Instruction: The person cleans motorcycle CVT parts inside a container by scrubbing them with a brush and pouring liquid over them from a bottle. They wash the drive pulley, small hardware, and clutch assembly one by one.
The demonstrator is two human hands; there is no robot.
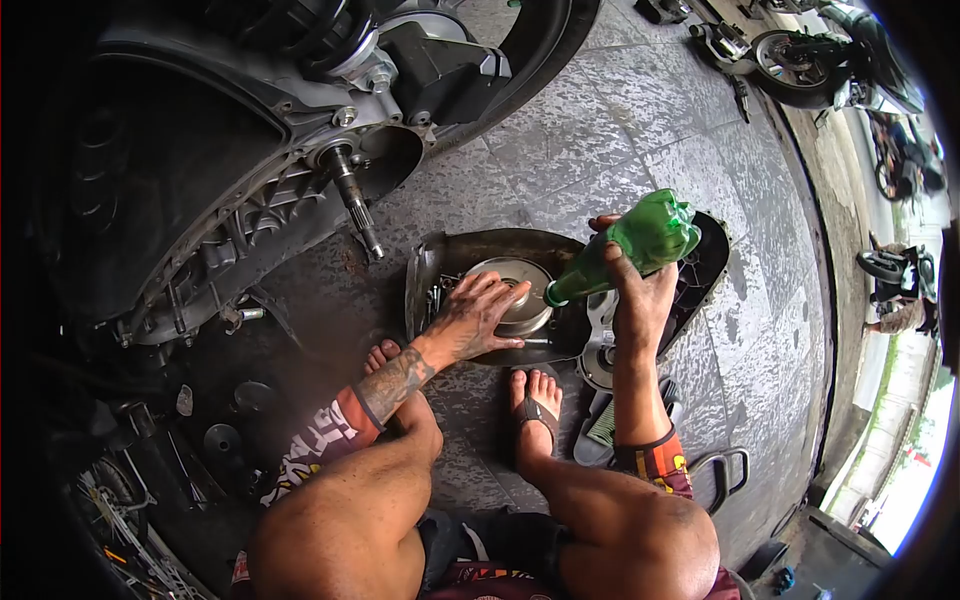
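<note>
A green plastic bottle (645, 238) is in my right hand (640, 290), tilted with its neck pointing down and left. The bottle's mouth is beside a round metal part (525, 285) that lies in a long dark cover (430, 262) on the floor. Over the left side of that round part rests my left hand (475, 315), palm down with its fingers spread. Small metal pieces lie at the cover's left end. Another metal part (598, 355) sits near the cover's right half, below the bottle.
An opened engine case with a splined shaft (352, 200) stands at the upper left, by a tyre (560, 60). A brush (600, 430) lies near my right forearm. Discs (222, 440) lie at lower left. Motorcycles (800, 65) stand at the upper right.
</note>
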